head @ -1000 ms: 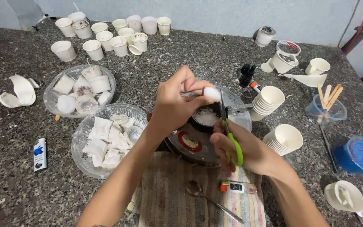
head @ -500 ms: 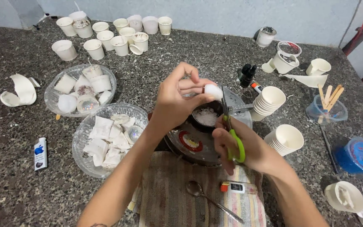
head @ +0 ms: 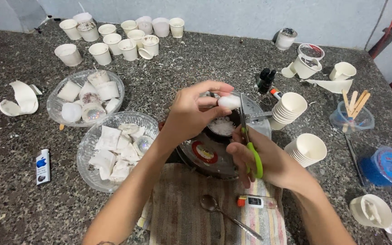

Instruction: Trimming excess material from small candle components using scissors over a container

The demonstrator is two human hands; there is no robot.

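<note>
Speckled granite counter [head: 19, 199] with paper cups [head: 128, 47] ranged along the rear. A blue-and-white lighter [head: 42, 166] lies at left; a blue round lid [head: 391, 165] at right. Left hand [head: 191, 115] pinches a small white lump [head: 228, 101] above the round metal tin [head: 205, 156]; right hand [head: 262, 159] grips green-handled scissors [head: 249, 143], blades touching the lump. Compared with the earlier frame, the lump sits slightly lower.

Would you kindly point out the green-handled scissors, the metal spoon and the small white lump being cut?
Green-handled scissors [head: 255, 159], head view, on the handle.
Metal spoon [head: 209, 203], head view, on the bowl.
Small white lump [head: 229, 101], head view, on its middle.
</note>
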